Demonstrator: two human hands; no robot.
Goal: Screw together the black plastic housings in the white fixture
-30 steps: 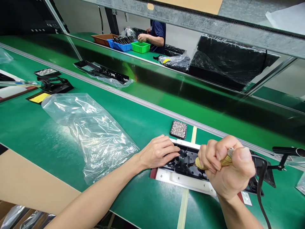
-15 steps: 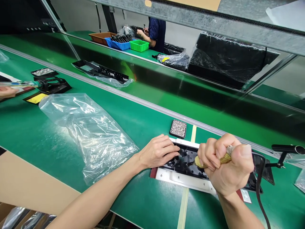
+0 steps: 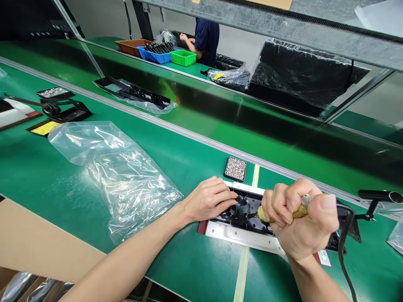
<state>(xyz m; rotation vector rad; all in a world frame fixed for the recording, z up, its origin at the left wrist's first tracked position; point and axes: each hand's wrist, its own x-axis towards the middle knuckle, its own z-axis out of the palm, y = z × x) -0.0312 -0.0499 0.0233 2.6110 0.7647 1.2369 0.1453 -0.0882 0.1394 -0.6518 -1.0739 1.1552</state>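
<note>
Black housing (image 3: 248, 225) — long axis left-far to right-near, between the hands. Left hand (image 3: 208, 201), part-open, rests on its left portion; right hand (image 3: 297, 226), closed round yellow-handled tool (image 3: 263, 214), overhangs its right.

A yellow-handled tool (image 3: 265, 214) was gripped in the right hand (image 3: 300, 218), its tip angled into a black housing (image 3: 248, 209). The housing was touched by the left hand's fingers (image 3: 228, 200). A screw tray (image 3: 236, 169) was observed just beyond.
</note>
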